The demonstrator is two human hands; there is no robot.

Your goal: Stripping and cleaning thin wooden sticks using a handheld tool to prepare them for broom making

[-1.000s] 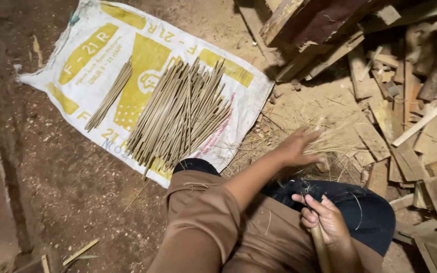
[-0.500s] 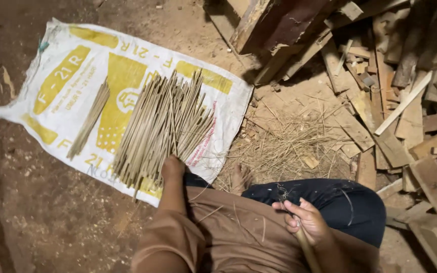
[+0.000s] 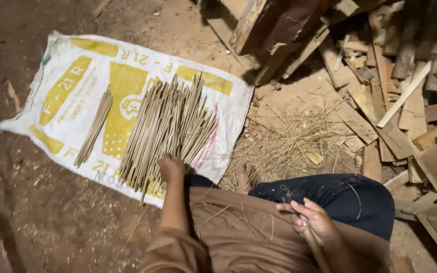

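Bamboo-coloured thin sticks [image 3: 170, 129] lie fanned in a large pile on a white and yellow woven sack [image 3: 77, 65] spread flat on the dirt floor [image 3: 51, 217]. The left hand [image 3: 172, 168] rests on the near end of this pile, fingers curled down over the stick ends; whether it grips any of them I cannot tell. A smaller bundle of sticks [image 3: 93, 128] lies apart, to the left on the same sack, with bare sack between the two. The right hand [image 3: 315, 222] is closed around a wooden handle [image 3: 315, 250] that runs down out of view, held above the lap.

Bare dirt lies left of the sack and in front of its near edge. The sack's right edge meets a patch of dry fibre shavings [image 3: 289, 146]. Beyond that, stacked wood offcuts [image 3: 395, 101] and planks crowd the right side and upper right, close to the person's knee in dark trousers [image 3: 340, 194].
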